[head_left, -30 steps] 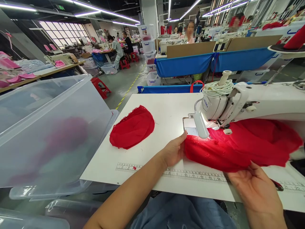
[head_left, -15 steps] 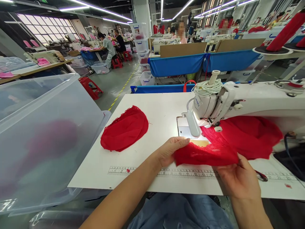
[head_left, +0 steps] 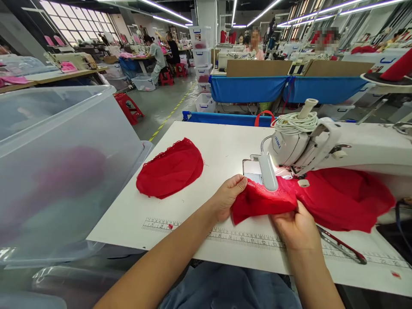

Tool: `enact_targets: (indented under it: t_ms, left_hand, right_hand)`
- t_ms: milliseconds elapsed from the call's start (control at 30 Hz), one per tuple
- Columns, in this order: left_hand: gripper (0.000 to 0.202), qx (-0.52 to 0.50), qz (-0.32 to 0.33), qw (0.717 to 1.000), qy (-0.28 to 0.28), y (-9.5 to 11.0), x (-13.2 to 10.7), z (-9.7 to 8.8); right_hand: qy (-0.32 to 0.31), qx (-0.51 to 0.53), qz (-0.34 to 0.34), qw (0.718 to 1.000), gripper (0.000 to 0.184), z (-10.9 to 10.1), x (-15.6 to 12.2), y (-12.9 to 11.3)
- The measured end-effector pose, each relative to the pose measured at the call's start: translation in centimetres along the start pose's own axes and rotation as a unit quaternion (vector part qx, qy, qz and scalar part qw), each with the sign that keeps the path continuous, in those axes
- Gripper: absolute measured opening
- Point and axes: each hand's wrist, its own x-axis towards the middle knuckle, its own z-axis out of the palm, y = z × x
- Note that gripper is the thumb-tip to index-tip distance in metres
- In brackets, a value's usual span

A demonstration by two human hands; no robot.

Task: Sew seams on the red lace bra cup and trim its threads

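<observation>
R hand [head_left: 298, 224] now nearer L hand [head_left: 229, 194] than bef.; red cloth [head_left: 264, 202] span betw. them shorter. Dark tool [head_left: 349, 249] on surface [head_left: 225, 146], prev. mostly hidden, now largely exposed.

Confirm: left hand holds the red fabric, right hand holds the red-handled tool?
Not quite: the head view shows the right hand holding the red fabric too; the red-handled tool lies on the table beside it. Left hand is as you say.

Two hands [head_left: 229, 196], two red fabric heaps [head_left: 264, 202], three red stools [head_left: 128, 108]
</observation>
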Motion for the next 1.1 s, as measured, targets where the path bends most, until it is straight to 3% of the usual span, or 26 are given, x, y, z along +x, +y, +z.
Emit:
enact_targets:
  t_ms: [333,567,733,933,1100]
  left_hand:
    - [0.039,0.026,-0.01,1.0,0.0,-0.4,0.4,-0.4]
    - [0.039,-0.026,-0.028,0.999,-0.007,-0.4,0.6,-0.2]
    - [0.035,-0.053,-0.054,0.996,0.038,-0.4,0.7,0.0]
    - [0.043,0.037,-0.008,0.999,-0.008,-0.4,0.3,0.3]
    - [0.041,0.099,0.034,0.994,0.037,-0.3,0.0,0.5]
  right_hand:
    - [-0.032,0.012,-0.013,0.999,0.034,-0.6,0.9,0.0]
    - [-0.033,0.02,-0.008,0.999,0.036,-0.4,0.5,0.0]
    - [-0.022,0.027,0.0,0.999,0.036,0.0,0.0,-0.2]
    - [-0.094,-0.023,-0.054,0.994,0.03,-0.8,-0.2,0.7]
    - [-0.227,-0.147,-0.036,0.962,0.049,-2.5,-0.5,1.3]
